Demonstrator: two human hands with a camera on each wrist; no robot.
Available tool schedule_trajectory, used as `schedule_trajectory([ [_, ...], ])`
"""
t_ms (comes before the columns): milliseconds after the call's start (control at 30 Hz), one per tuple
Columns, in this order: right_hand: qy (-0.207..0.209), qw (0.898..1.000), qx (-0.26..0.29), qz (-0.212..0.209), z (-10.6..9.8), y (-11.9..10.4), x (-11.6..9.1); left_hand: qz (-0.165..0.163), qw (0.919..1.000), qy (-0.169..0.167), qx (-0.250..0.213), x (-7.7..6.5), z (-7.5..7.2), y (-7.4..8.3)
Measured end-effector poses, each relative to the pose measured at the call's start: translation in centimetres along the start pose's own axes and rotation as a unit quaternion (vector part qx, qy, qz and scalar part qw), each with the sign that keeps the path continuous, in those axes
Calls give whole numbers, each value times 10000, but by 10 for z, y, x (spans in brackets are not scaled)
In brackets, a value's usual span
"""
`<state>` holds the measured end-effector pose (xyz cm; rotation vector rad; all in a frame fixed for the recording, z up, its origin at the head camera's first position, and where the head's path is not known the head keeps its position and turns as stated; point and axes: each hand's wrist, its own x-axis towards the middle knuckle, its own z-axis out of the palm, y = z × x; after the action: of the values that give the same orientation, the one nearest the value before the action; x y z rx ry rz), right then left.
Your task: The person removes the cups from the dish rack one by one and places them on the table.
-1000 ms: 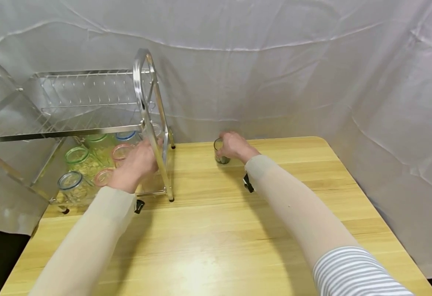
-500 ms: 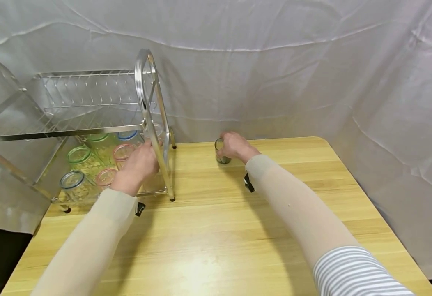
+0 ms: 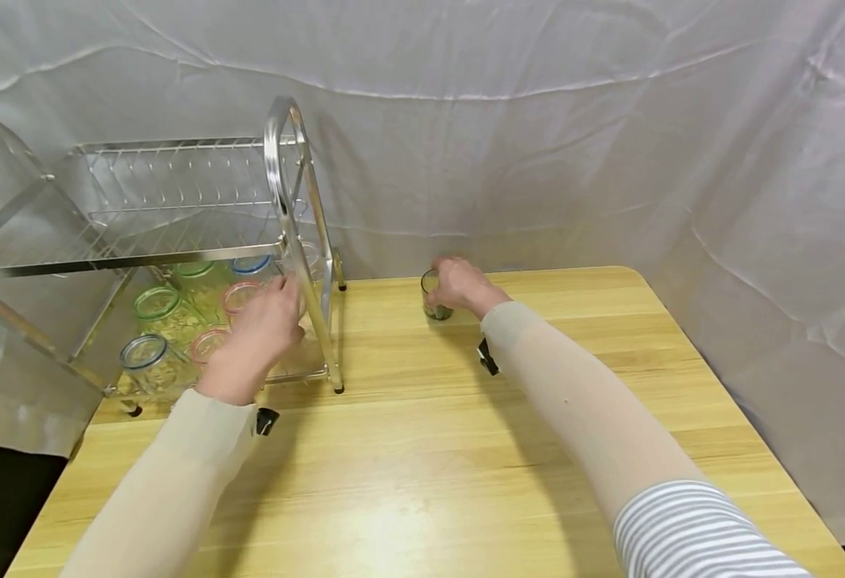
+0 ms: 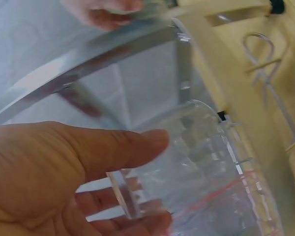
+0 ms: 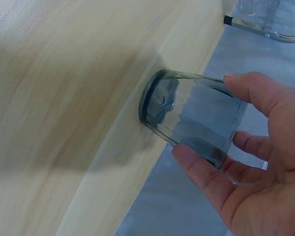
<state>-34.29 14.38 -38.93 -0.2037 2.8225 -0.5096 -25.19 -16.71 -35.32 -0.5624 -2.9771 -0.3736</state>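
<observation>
My left hand (image 3: 259, 331) is at the right end of the rack's lower level, among upside-down or upright glasses; which way they stand I cannot tell. In the left wrist view a clear glass (image 4: 191, 152) lies just beyond the loosely extended thumb and fingers of that hand (image 4: 49, 177), its rim close to the fingers. My right hand (image 3: 463, 286) holds a grey-tinted glass (image 3: 437, 309) by its upper part near the back edge of the table. In the right wrist view thumb and fingertips of the right hand (image 5: 285, 132) grip the tinted glass (image 5: 191, 113), base on the wood.
A two-level metal dish rack (image 3: 278, 172) stands at the left. Below its upper shelf are several glasses, among them a green one (image 3: 158, 309), a blue-rimmed one (image 3: 149, 361) and a pink-rimmed one (image 3: 238, 295). Grey cloth (image 3: 538, 160) hangs behind the wooden table (image 3: 408, 449).
My left hand has drawn back slightly toward me and to the left, and its fingers have loosened. The right hand and the tinted glass stay in place.
</observation>
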Motion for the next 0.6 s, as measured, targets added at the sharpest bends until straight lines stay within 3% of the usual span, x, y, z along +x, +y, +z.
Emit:
schedule_trajectory([
  [133, -17, 10000, 40, 11, 0, 0, 1, -296, 9990, -282, -190, -16, -14, 3],
  [433, -23, 9997, 248, -38, -3, 3, -4, -549, 9982, -151, -199, -49, -35, 13],
  [600, 2, 9998, 165, -66, 0, 3, -7, -847, 9950, -437, -299, -64, -45, 19],
])
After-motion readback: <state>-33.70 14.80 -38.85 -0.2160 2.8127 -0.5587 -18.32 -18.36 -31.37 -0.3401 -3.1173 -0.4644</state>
